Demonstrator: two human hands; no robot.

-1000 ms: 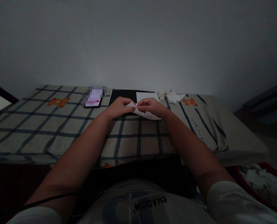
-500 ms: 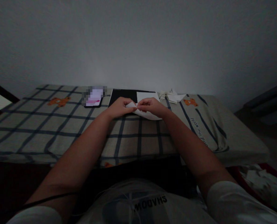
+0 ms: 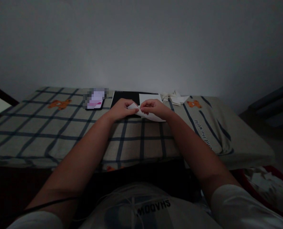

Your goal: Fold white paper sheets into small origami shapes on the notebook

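Observation:
A white sheet of paper [image 3: 153, 117] is held between my two hands, its lower edge curving out under the right one. My left hand [image 3: 122, 109] is closed on the paper's left part, thumb on top. At the middle of the sheet, the fingertips of my right hand [image 3: 155, 108] pinch it close to the left thumb. Beneath both hands lies a black pad [image 3: 127, 96] with small holes along its far edge. Another white sheet [image 3: 149, 97] covers the pad's right half. Exactly how the held paper is folded is hidden by the fingers.
Left of the pad lies a phone [image 3: 95, 104] with a lit, partly blurred screen. Folded white paper pieces [image 3: 176, 98] lie to the right. A checked cloth [image 3: 84, 127] with bear prints covers the table against the wall. At lower right, a red container [image 3: 272, 184] holds paper scraps.
Both hands stay almost in place on the paper. The right fingertips have shifted very slightly, and the view has moved a touch.

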